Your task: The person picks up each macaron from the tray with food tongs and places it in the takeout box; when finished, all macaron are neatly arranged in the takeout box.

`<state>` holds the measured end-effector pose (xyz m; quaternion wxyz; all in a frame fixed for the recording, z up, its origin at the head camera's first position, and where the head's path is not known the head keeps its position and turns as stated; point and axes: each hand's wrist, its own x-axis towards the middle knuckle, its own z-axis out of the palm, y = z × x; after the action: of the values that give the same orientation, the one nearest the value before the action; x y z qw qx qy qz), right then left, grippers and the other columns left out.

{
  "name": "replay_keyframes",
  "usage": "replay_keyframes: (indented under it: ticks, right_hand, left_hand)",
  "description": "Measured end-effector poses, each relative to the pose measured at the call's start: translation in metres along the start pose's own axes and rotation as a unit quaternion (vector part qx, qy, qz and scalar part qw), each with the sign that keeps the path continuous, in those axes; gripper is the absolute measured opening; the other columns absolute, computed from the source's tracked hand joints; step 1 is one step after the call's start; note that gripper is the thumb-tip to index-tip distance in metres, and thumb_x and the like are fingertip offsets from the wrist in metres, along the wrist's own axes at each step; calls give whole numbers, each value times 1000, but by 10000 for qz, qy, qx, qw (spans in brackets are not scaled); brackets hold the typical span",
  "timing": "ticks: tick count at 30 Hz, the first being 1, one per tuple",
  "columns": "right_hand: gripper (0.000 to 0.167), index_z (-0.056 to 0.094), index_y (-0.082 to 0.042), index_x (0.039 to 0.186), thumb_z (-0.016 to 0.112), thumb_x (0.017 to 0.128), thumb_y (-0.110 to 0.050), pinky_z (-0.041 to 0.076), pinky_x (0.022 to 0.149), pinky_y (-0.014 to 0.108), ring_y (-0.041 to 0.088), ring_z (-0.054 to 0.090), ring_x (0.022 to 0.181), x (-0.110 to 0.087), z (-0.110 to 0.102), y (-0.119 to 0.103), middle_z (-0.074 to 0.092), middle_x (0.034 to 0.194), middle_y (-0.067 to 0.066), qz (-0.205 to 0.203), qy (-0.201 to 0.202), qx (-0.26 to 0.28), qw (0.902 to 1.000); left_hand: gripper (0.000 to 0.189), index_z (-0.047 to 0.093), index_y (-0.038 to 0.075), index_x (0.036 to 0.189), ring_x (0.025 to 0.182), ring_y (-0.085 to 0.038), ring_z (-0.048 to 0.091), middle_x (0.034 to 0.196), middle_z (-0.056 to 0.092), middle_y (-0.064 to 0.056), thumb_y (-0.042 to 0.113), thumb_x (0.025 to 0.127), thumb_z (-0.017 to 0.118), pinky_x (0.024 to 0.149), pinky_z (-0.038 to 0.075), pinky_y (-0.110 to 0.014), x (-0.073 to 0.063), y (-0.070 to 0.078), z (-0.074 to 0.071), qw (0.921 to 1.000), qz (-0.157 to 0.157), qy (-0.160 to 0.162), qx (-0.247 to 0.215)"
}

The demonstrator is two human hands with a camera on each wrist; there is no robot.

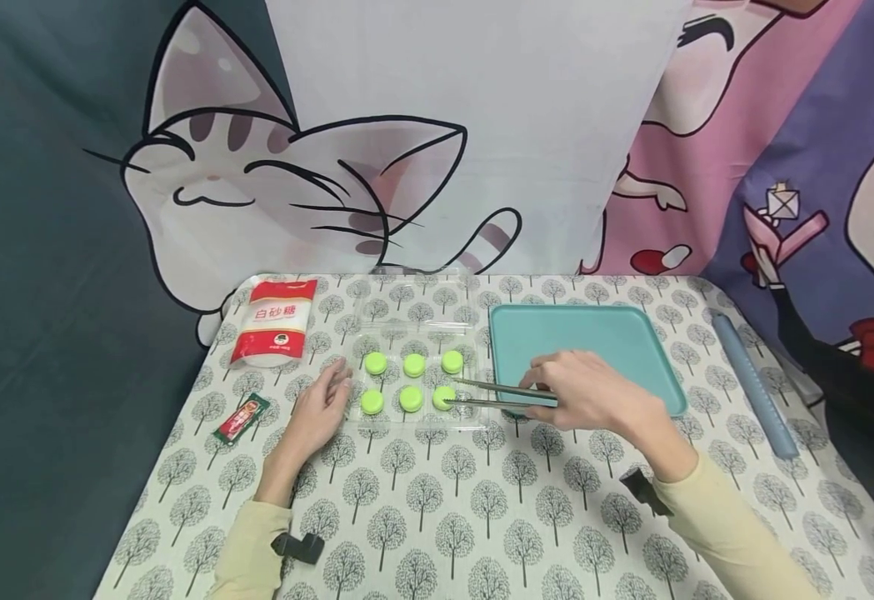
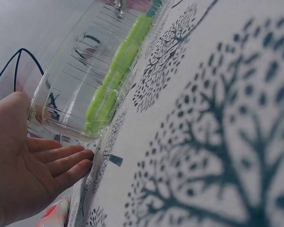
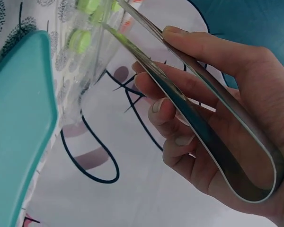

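My right hand (image 1: 582, 390) grips a pair of metal tongs (image 3: 194, 101) between thumb and fingers. Their tips are spread apart and reach over the right side of a clear plastic box (image 1: 416, 423), at the near-right macaron (image 1: 443, 397). Several bright green macarons (image 1: 410, 398) sit in two rows inside the box, which has its clear lid (image 1: 417, 298) folded back behind it. Beside the box's left wall, my left hand (image 1: 322, 404) lies with fingers extended; in the left wrist view the fingers (image 2: 66, 163) are right at the box's lower corner and hold nothing.
A teal tray (image 1: 579, 321) lies to the right of the box, partly under my right hand. At the back left stands a red and white sugar bag (image 1: 275, 323), with a small green and red packet (image 1: 242, 418) nearer. A blue-grey rod (image 1: 755, 385) runs along the right edge.
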<state>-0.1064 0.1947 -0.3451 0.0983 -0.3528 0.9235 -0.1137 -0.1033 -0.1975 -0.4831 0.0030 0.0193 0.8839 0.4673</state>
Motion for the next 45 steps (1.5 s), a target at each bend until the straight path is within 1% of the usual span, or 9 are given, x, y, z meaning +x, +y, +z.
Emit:
replay_keyframes:
  ticks: [2,5,12,15,21,27,33,41,45]
  right_hand:
    - [31,75,-6,111,79,86,-24,62,71,29,7,65,72,-3,2,2,75,107,7,28,64,9,10000]
    - [31,76,-8,111,80,86,-26,63,84,43,15,70,86,-7,5,7,75,106,4,27,271,36,9996]
    - [35,74,-6,115,79,87,-25,49,60,20,-1,46,60,-24,14,25,68,92,-4,56,885,413,9952]
    - [36,73,-4,118,80,87,-21,48,58,19,-1,45,60,-34,19,33,67,92,-4,167,1276,513,9904]
    - [37,74,-5,116,83,84,-19,56,64,27,5,57,73,-54,26,47,70,94,-2,475,2138,322,9752]
    - [37,74,-4,115,84,81,-16,45,52,18,9,55,65,-73,31,62,67,85,-1,891,2618,327,9604]
    - [39,75,-4,112,86,76,-14,43,50,18,4,54,64,-92,34,76,70,82,3,1146,3177,65,9412]
    - [39,73,-5,113,84,79,-22,41,51,21,4,54,65,-119,38,100,73,88,13,2037,3341,1,9203]
    - [42,70,-1,118,80,84,-23,43,56,25,18,61,67,-130,41,112,72,92,20,2508,3385,180,9067]
  left_hand:
    - [53,35,2,155,133,-38,57,150,52,-21,22,108,48,117,43,-49,0,0,0,10000,-25,-12,13]
    - [54,35,3,156,135,-37,56,151,51,-20,23,108,47,118,43,-49,0,0,0,10000,-74,-15,11]
    - [54,35,4,156,134,-37,56,151,52,-20,23,108,47,118,43,-48,1,-1,1,10000,-42,-16,36]
    - [53,35,3,156,134,-38,56,150,52,-20,23,108,48,117,43,-48,2,-2,0,10000,2,-6,45]
    - [53,35,3,156,134,-38,56,150,52,-20,22,107,48,117,43,-49,1,-4,0,10000,-2,-7,34]
    - [53,35,4,156,134,-38,56,150,53,-20,22,107,48,117,43,-49,1,-5,1,10000,-9,-20,31]
    - [54,35,4,156,134,-38,56,150,53,-19,22,107,49,117,43,-50,0,-4,1,10000,-12,-6,22]
    - [54,35,5,156,135,-38,55,151,52,-19,23,108,48,118,42,-50,0,-4,1,10000,-45,-11,57]
    - [53,36,6,156,135,-37,55,151,52,-18,23,108,48,118,43,-49,1,-3,1,10000,-80,-11,48]
